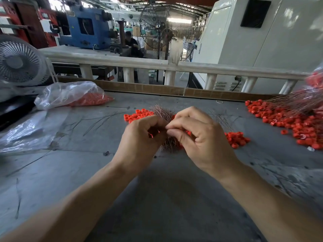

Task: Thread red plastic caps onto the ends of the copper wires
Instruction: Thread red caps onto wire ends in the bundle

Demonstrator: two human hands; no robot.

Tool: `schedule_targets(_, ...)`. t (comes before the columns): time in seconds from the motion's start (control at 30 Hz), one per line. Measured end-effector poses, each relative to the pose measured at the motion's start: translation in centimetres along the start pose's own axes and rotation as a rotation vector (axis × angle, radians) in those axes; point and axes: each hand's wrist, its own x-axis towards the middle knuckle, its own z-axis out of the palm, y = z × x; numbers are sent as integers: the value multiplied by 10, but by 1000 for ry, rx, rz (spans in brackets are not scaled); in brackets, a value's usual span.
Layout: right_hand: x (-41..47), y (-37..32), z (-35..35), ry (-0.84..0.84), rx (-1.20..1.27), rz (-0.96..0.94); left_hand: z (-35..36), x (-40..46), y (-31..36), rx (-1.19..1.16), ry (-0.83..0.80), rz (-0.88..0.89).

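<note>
My left hand [141, 137] curls around a few red plastic caps [151, 134] at the middle of the grey table. My right hand [197, 135] pinches thin copper wire between thumb and forefinger, right against the left fingertips. A bundle of copper wires [161, 110] fans out behind both hands, and its lower part shows between them. Loose red caps [138, 115] lie behind the left hand, and another small heap of caps [236, 138] lies to the right of my right hand. The pinched wire's tip is hidden by my fingers.
A big pile of red caps with wires through them [293, 119] fills the right side. A clear bag of red caps [73, 95] and an empty plastic sheet [26, 131] lie at left. A fan [19, 62] stands far left. A cardboard strip [139, 88] edges the table's back.
</note>
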Motion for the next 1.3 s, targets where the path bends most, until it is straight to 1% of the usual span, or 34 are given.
schedule_targets(0.1, 0, -1, -1, 27, 153, 80, -1, 1, 2, -136, 25, -2)
schedule_targets(0.17, -1, -2, -1, -22, 276, 189, -1, 1, 4, -237, 26, 5)
schedule_targets(0.23, -3, -3, 0, -71, 322, 242, -1, 1, 5, -349, 24, 8)
schedule_targets(0.33, -3, -4, 0, -25, 296, 247, -3, 2, 5, -458, 45, -21)
schedule_targets(0.5, 1, -2, -8, 88, 83, 119, -12, 7, 4, -553, 118, -112)
schedule_targets(0.53, 1, -2, -10, 115, 68, 114, -15, 8, 1, -523, 141, -143)
schedule_targets(0.57, 0, -1, -12, 147, 64, 117, -17, 9, -4, -446, 163, -178)
schedule_targets(0.63, -1, 0, -16, 221, 61, 113, -22, 12, -15, -156, 178, -239)
schedule_targets(0.7, -1, -1, -19, 294, 54, 90, -25, 15, -25, 136, 138, -287)
schedule_targets(0.73, -1, -1, -21, 326, 72, 81, -27, 15, -28, 239, 108, -304)
schedule_targets(0.83, -1, -2, -25, 387, 169, 91, -31, 15, -35, 421, 73, -334)
schedule_targets(0.9, -1, -2, -26, 402, 222, 135, -33, 15, -36, 504, 75, -337)
schedule_targets(0.97, -2, -1, -25, 406, 317, 227, -33, 13, -36, 559, 54, -340)
schedule_targets(1.07, 0, 1, -22, 396, 548, 461, -33, 12, -37, 604, 38, -338)
schedule_targets(1.13, -1, 6, -18, 357, 656, 615, -32, 13, -37, 620, 38, -329)
schedule_targets(1.2, -3, 9, -14, 298, 705, 722, -30, 13, -37, 628, 29, -337)
schedule_targets(1.3, -7, 11, -7, 228, 704, 766, -27, 14, -39, 618, 31, -336)
